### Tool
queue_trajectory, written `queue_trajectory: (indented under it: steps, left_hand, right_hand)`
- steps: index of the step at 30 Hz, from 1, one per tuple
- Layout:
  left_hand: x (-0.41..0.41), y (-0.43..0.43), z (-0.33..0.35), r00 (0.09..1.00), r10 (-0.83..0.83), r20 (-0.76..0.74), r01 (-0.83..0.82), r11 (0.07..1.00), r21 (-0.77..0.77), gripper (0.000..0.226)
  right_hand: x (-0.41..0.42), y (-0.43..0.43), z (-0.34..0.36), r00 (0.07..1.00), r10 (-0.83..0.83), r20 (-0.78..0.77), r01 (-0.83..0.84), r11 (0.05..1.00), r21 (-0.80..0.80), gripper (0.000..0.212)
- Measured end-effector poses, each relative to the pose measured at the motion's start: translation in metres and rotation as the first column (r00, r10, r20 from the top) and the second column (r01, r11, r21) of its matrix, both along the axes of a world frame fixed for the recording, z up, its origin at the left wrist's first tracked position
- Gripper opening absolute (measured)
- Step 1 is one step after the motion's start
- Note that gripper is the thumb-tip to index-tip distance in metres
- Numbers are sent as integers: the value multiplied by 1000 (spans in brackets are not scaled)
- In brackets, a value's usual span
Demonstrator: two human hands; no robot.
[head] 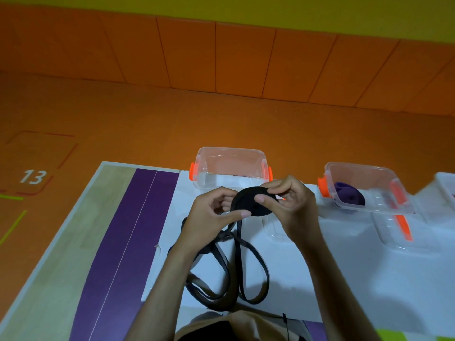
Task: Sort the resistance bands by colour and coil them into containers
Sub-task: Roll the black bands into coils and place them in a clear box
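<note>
A black resistance band is partly wound into a flat coil (247,201), held up above the white sheet. My left hand (211,217) pinches the coil's lower left edge with thumb and fingers. My right hand (288,205) grips the coil from the right, thumb across its face. The uncoiled rest of the black band (242,269) hangs down and lies in loose loops on the sheet. Just behind the coil stands a clear container with orange clips (230,166), nothing visible inside. To the right, a second clear container (369,185) holds a coiled purple band (349,196).
A third clear container (446,185) shows at the right edge. Clear lids with orange clips (401,232) lie in front of the containers. The white sheet (357,279) lies on a wood and purple board (118,242) over an orange floor.
</note>
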State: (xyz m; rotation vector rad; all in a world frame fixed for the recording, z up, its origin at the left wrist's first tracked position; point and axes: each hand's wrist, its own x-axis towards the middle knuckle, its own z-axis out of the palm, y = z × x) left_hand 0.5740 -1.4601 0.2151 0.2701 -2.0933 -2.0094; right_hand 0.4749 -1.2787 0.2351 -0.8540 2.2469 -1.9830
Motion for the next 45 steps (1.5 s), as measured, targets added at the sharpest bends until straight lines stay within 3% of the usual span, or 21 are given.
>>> queue_trajectory:
  steps: [5,8,14,20,25,29,35,40,45]
  left_hand:
    - [-2,-5,4,1000,17,-12,-18,999,-31,24]
    - [-2,-2,4,1000,-2,10,2,999,-47,23]
    - [-2,0,0,998,10,68,-2,992,-125,21]
    - [-3,-4,2,998,-23,57,31,989,-144,20]
    - [-2,-2,6,999,-48,14,48,999,-7,19]
    - [-3,-1,6,1000,-3,-29,3,1000,-22,20]
    - [-3,5,9,978,137,-159,-139,990,0,25]
    - [1,6,9,982,115,-149,-107,993,58,24]
    - [4,3,8,986,91,-138,-88,996,28,28]
  right_hand:
    - [1,3,0,981,169,92,-162,984,-72,28]
    - [0,1,4,980,194,40,-195,981,5,28]
    - [-4,2,2,982,142,-121,-124,981,149,20]
    - [0,1,3,979,101,-178,-79,988,129,19]
    - [5,-4,5,993,59,-102,-53,997,53,18]
    - [6,-3,4,997,80,-7,-80,997,-5,15]
    - [3,6,10,994,83,73,-85,996,29,22]
    - [4,7,20,996,34,-83,-26,995,101,20]
    - [6,9,14,993,101,61,-104,993,56,30]
